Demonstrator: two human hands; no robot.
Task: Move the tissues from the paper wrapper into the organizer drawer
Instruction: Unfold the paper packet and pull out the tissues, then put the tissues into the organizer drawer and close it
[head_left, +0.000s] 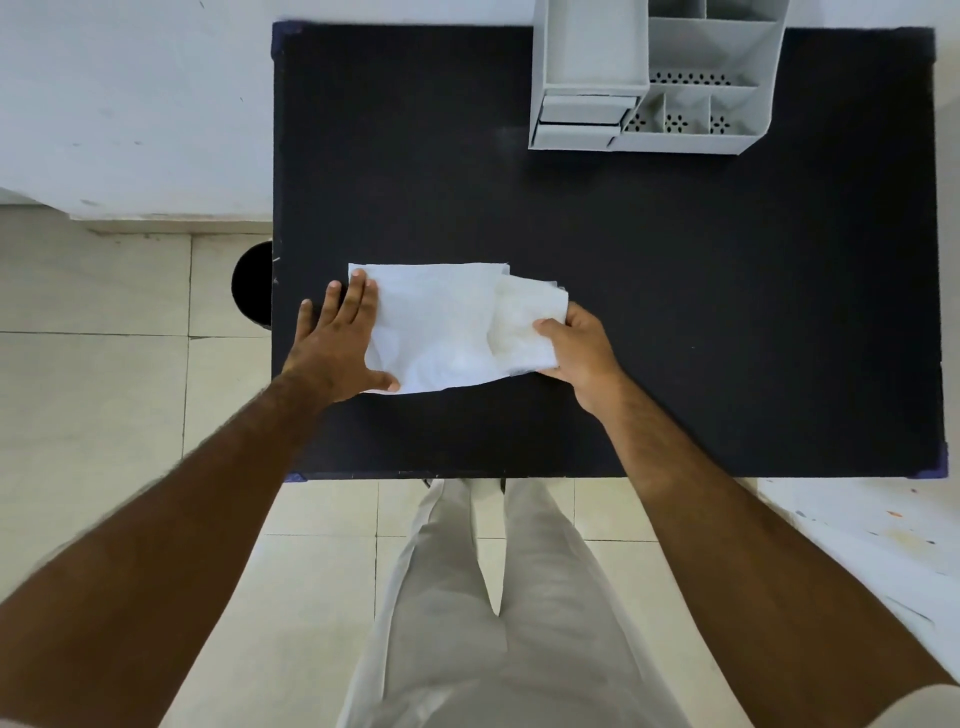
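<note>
A white paper wrapper (436, 322) lies flat on the black table (675, 286), near its front left. My left hand (340, 343) presses flat on the wrapper's left end, fingers spread. A stack of white tissues (524, 322) sticks out of the wrapper's right end, and my right hand (582, 348) pinches that stack between thumb and fingers. The grey organizer (654, 78) stands at the table's back edge, with two small drawers (582, 122) at its lower left, both pushed in.
The organizer has several open compartments with perforated bottoms on its right side. A dark round object (254, 283) sits on the tiled floor just left of the table. A white wall runs behind and to the left.
</note>
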